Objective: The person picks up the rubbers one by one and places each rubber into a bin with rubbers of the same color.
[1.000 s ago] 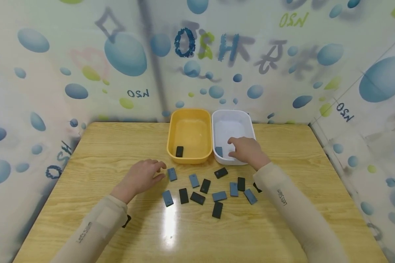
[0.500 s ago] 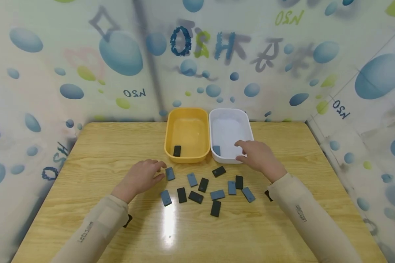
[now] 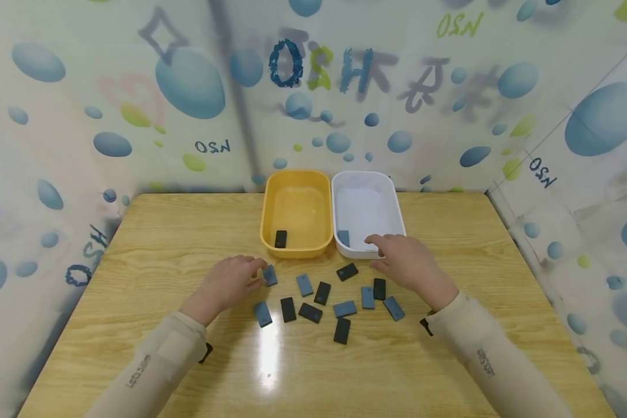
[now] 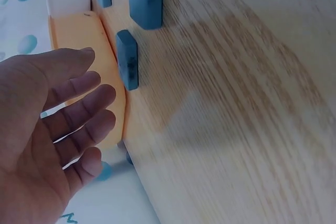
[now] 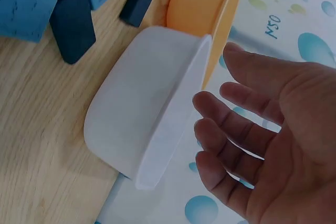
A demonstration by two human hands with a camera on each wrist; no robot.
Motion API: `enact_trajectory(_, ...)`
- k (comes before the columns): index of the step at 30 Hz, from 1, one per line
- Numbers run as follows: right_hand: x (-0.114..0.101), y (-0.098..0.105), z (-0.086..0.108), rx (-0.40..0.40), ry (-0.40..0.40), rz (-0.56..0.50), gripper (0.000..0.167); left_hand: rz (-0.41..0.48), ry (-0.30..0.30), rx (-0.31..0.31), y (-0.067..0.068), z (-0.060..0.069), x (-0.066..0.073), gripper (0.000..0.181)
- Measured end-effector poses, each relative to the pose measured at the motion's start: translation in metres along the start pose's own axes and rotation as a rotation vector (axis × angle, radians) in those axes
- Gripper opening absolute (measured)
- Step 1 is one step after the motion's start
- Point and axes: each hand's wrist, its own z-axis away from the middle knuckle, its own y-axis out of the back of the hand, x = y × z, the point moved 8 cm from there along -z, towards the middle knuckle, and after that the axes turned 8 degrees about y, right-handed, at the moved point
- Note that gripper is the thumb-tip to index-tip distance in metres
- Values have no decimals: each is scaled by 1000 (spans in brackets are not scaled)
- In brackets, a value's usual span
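Note:
Beside a small flat blue rectangular block (image 3: 270, 275), my left hand (image 3: 227, 286) hovers with its fingers loosely bent. In the left wrist view nothing sits between its fingers, and a gap separates them from the blue block (image 4: 127, 59). My right hand (image 3: 414, 264) is at the near right rim of the white bin (image 3: 368, 186), thumb and fingers apart, holding nothing. One blue block (image 3: 343, 238) lies inside that bin. A black block (image 3: 281, 238) lies in the yellow bin (image 3: 298, 252) alongside it.
Several blue and black blocks lie scattered on the wooden table (image 3: 303, 371) in front of the bins, among them a black block (image 3: 347, 271) close to the white bin. A patterned wall (image 3: 313, 133) stands behind the table's back edge.
My right hand has drawn back from over the white bin, rightward and toward me. My left hand has edged slightly closer to the nearest blue block. The camera view has shifted a little.

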Motion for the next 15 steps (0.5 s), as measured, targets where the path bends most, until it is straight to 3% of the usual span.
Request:
enact_trajectory(8, -13, -7, 2, 6, 34, -4, 46, -12, -126, 79, 2, 7, 22, 26)
enact_trajectory(15, -20, -17, 1, -9, 69, 2, 46, -43, -203, 102, -2, 12, 42, 26)
